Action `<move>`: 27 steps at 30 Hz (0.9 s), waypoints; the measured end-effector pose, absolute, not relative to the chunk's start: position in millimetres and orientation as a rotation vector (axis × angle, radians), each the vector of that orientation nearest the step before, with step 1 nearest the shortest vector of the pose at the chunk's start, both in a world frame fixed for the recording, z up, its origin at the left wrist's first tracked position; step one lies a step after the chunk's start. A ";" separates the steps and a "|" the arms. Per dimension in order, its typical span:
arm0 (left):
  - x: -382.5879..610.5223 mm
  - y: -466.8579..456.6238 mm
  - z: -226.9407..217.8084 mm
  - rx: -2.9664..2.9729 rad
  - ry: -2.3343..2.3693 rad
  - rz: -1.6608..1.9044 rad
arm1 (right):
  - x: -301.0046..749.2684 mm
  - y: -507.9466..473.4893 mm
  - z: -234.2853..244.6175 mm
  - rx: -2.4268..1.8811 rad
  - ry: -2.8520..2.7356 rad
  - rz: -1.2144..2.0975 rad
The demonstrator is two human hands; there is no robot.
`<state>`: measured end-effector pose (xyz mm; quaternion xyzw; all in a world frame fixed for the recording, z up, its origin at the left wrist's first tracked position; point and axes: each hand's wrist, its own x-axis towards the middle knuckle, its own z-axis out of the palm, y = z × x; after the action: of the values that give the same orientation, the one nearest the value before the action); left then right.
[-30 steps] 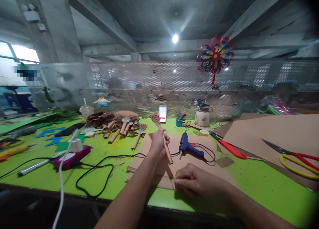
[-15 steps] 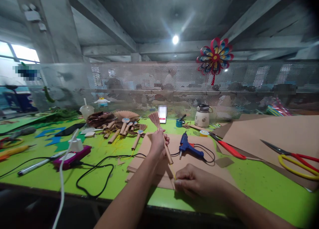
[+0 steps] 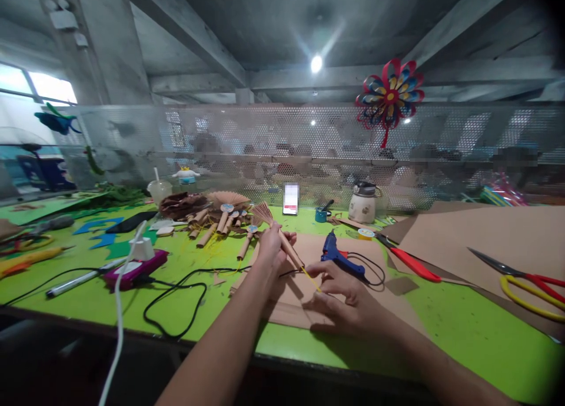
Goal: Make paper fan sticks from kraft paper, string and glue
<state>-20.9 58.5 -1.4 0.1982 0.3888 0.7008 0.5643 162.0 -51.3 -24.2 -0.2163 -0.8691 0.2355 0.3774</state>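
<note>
My left hand (image 3: 271, 247) is wrapped round the rolled brown paper handle of a small pleated paper fan (image 3: 290, 250). The pleats show beyond the fist, and the handle's lower end points toward my right hand (image 3: 342, 297). From that end runs a yellow string (image 3: 311, 279), its far part between my right thumb and fingers; the index finger reaches close to the handle. Underneath lie brown paper sheets (image 3: 286, 312). A blue glue gun (image 3: 338, 256) rests on the sheets just beyond my right hand.
Similar paper fans (image 3: 225, 218) are heaped at the back left. A purple power strip (image 3: 136, 269) with cables lies at left. Red-handled scissors (image 3: 415, 265) and another pair of scissors (image 3: 521, 276) are at right. A cream jug (image 3: 362, 206) and a phone (image 3: 290, 199) stand behind.
My right hand has moved up toward the handle's end, and its fingers have loosened from a fist. The fan has tilted further left. The view has shifted slightly.
</note>
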 end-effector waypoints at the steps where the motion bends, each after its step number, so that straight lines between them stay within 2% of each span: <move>1: -18.6 57.6 -2.3 0.463 0.907 1.640 | 161.6 -52.4 -24.2 -0.550 -2.180 0.557; 5: -9.5 50.8 -3.2 0.460 0.875 1.584 | 156.8 -58.7 -20.4 -0.527 -2.144 0.528; 9: -2.9 47.1 -4.6 0.461 0.867 1.544 | 152.5 -57.6 -18.7 -0.381 -2.197 0.820; 12: 0.3 48.1 -7.8 0.455 0.868 1.564 | 150.4 -51.2 -26.7 -0.454 -2.103 0.931; 17: 2.6 52.2 -13.4 0.412 0.877 1.629 | 145.4 -46.7 -41.4 -0.671 -2.030 0.989; 27: -2.2 57.4 -16.7 0.375 0.831 1.620 | 139.8 -61.5 -31.6 -0.701 -2.070 1.017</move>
<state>-2.2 57.4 -16.7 0.1616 0.3584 0.6983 0.5982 139.8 -61.5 -31.6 -0.2717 -0.8019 0.3939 0.3576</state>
